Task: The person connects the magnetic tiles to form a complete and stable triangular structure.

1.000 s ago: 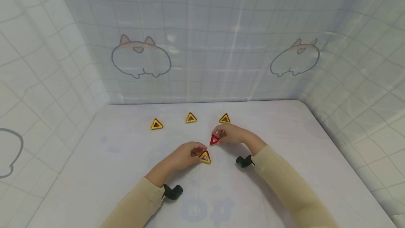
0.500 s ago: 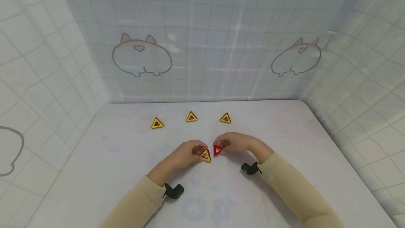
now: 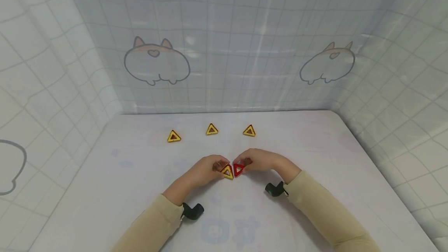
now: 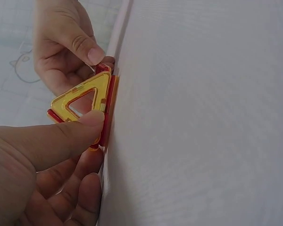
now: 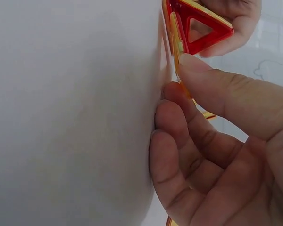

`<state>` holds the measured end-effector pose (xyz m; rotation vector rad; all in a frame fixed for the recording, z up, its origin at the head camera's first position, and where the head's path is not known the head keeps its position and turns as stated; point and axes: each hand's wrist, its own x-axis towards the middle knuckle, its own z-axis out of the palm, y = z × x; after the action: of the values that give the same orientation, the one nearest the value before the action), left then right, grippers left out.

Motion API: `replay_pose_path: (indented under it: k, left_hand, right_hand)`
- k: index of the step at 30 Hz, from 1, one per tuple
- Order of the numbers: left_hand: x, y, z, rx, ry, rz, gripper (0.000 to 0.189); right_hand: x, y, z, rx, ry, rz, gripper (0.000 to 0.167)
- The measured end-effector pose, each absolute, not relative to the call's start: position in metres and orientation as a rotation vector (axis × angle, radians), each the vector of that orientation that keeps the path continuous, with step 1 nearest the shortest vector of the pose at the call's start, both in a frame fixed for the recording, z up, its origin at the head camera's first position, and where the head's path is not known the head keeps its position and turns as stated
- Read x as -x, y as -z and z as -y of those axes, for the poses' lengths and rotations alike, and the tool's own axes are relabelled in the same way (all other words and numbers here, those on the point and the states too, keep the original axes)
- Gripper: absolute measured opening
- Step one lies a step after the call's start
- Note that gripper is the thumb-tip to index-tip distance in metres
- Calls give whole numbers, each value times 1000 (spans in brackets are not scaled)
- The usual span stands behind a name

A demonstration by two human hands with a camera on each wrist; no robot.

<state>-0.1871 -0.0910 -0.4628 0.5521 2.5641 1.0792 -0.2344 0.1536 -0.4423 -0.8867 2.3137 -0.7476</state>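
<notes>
My left hand pinches a yellow triangular magnetic tile near the middle of the table. In the left wrist view, red edges show behind and beneath this yellow tile, so more than one layer seems joined there. From the right, my right hand pinches a red triangular magnetic tile by its outer corner. The two tiles stand side by side, their near edges touching or almost so. In the right wrist view, the right hand's tile appears nearly edge-on, close to a red triangle at the left hand.
Three yellow triangular pieces with dark red edges lie in a row farther back: one at left, one in the middle and one at right. A pale grid-patterned curtain surrounds the white table at the back and sides.
My right hand has moved toward me, then slightly left, bringing the red tile up against the yellow one. The left hand has stayed nearly still.
</notes>
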Motion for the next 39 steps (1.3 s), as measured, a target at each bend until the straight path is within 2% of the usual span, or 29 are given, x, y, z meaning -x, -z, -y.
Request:
replay_pose_path:
  k: [19,28,39]
  left_hand:
    - [187,464,89,-549,-1071,-2574,38]
    - [186,464,86,-529,-1061,-2582,34]
    - [185,465,88,-553,-1065,-2591,33]
  right_hand:
    - [229,445,-154,844,896,-2330,21]
    - [225,445,-150,850,1039,-2311,24]
    - [220,449,-143,828,1098,-2333,20]
